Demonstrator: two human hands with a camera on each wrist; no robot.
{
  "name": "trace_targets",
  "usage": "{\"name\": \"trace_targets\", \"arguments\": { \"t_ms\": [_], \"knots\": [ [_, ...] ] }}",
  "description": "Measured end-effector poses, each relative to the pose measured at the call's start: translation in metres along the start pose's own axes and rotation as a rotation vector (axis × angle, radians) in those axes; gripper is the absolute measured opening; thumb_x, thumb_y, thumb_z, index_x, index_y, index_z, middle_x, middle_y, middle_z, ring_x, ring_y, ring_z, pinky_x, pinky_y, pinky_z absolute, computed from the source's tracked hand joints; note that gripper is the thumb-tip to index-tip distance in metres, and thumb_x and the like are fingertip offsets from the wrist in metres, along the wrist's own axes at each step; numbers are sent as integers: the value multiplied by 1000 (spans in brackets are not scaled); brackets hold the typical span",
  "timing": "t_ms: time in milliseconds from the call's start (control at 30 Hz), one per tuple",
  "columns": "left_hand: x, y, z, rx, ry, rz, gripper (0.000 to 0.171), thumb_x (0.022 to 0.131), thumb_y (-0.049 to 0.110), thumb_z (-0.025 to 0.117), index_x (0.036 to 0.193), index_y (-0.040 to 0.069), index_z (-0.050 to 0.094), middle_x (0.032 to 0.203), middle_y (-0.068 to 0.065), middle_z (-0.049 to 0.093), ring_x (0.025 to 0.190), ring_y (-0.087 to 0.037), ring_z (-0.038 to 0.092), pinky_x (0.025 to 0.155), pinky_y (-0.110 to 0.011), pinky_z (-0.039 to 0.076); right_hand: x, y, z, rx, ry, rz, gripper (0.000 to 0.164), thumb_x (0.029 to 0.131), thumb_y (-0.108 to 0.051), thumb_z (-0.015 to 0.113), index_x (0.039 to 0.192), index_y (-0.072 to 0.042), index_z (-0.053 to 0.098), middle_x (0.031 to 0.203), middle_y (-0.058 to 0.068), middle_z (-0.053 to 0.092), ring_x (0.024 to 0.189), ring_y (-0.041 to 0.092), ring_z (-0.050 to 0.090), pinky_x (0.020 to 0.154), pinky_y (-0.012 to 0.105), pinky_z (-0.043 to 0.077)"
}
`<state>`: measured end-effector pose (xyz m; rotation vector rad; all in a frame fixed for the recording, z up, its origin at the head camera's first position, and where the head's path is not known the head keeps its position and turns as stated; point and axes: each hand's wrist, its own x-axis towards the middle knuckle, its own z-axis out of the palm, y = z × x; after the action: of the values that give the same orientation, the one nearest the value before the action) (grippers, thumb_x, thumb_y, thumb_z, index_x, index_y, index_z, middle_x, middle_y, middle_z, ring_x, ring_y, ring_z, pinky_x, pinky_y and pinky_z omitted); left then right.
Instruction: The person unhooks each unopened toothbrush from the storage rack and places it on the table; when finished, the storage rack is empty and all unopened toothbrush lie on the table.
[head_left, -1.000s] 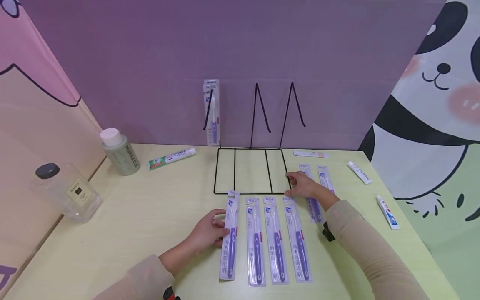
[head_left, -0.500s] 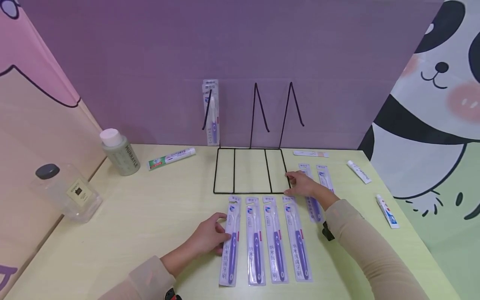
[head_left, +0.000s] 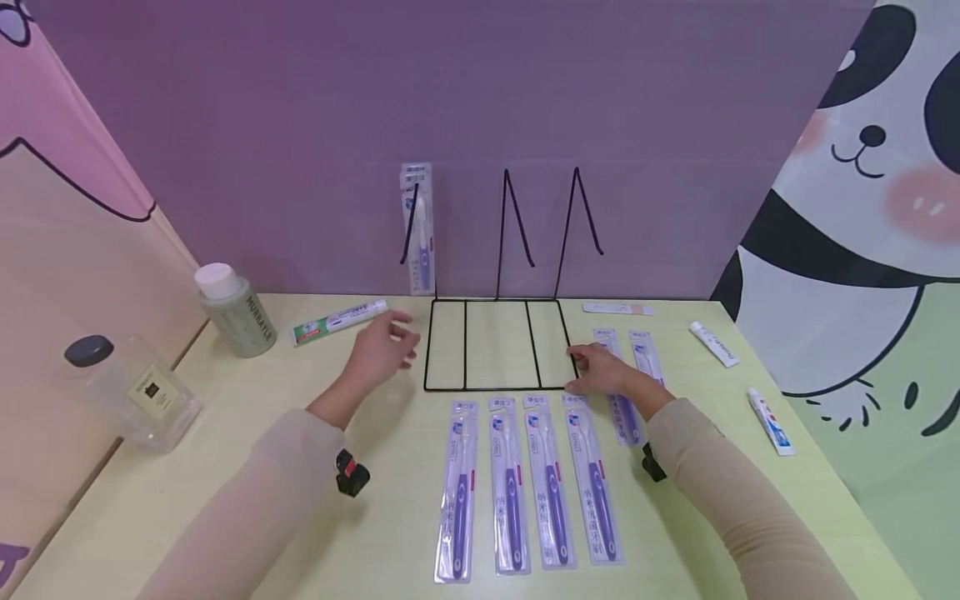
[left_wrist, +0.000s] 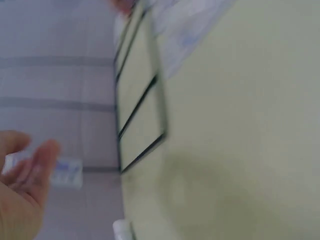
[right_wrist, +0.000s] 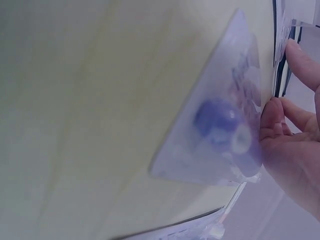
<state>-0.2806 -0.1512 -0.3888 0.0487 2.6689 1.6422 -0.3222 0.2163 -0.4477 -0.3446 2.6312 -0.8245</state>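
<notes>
My left hand [head_left: 381,346] is in the air left of the black wire rack [head_left: 483,389], its fingers loosely bent and holding nothing. In the left wrist view, the left hand [left_wrist: 22,192] shows at the lower left with thumb and fingers apart. At the rack's front right corner, my right hand [head_left: 600,371] grips the side wire between thumb and fingers. Several packaged purple toothbrushes lie in a row before the rack, the leftmost toothbrush [head_left: 459,500] a little apart. A packaged toothbrush [head_left: 422,229] hangs on the left hook, with another's top edge showing behind it.
Two bare hooks, a middle hook [head_left: 517,217] and a right hook [head_left: 581,212], rise from the rack. More packaged toothbrushes, one partly under the right arm [head_left: 624,421], lie to the right. Toothpaste tubes [head_left: 339,322] and bottles [head_left: 236,312] stand or lie around the sides.
My left hand let go of the leftmost packaged toothbrush, which now lies in the row, and moved up and left towards the toothpaste tube. The right hand stayed at the rack's corner.
</notes>
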Motion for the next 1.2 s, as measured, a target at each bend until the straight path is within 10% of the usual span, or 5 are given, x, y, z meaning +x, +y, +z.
{"name": "trace_targets", "arguments": {
  "t_ms": [167, 400, 1200],
  "knots": [
    [47, 13, -20, -134, 236, 140, 34, 89, 9, 56, 120, 2, 45, 110, -11, 53, 98, -21, 55, 76, -29, 48, 0, -1, 1, 10, -4, 5, 76, 77, -25, 73, 138, -5, 33, 120, 15, 40, 112, 30, 41, 91, 42, 36],
    [77, 30, -24, -100, 227, 186, 46, 87, 5, 56, 128, 2, 37, 126, -13, 44, 115, -25, 44, 92, -32, 37, -1, 0, 2, 1, -11, 9, 77, 77, -27, 73, 138, -5, 32, 122, 16, 38, 114, 30, 40, 92, 42, 36],
    [92, 41, 1, -108, 409, 246, 29, 88, 4, 56, 117, 4, 49, 108, -13, 57, 97, -23, 54, 84, -33, 42, -1, 0, 0, -36, 7, -4, 75, 77, -26, 73, 138, -4, 33, 120, 15, 39, 111, 29, 41, 92, 41, 35]
  ]
}}
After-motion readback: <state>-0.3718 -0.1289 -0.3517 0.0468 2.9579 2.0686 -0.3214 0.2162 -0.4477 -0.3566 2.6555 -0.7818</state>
